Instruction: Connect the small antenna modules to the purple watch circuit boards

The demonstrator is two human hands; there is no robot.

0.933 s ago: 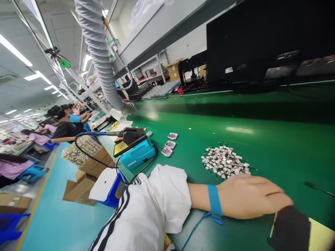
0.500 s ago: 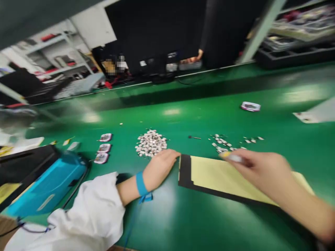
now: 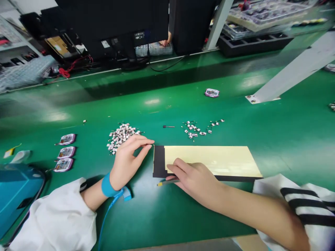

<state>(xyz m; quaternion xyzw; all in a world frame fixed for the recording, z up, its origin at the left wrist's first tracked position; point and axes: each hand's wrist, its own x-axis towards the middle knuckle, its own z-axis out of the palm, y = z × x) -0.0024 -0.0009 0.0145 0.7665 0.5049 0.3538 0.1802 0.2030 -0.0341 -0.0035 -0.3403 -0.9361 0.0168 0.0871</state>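
Note:
In the head view, a pale yellow sheet lies on a black board on the green table. My left hand, with a blue wrist strap, has thumb and forefinger together at the board's far left corner. Whether anything is pinched there is too small to tell. My right hand rests over the sheet's near left part, its fingertips at the sheet's left edge. A slim grey tool with a yellow tip sticks out leftward from under its closed fingers.
A heap of small white connector-like parts lies beyond my left hand, with more scattered parts behind the board. Several purple-rimmed devices sit on the table. A teal case stands at left, a white post at right.
My right hand has moved left and nearer, from the sheet's far side to its left end, still with the tool. The view has swung right; my left hand stays by the board's corner.

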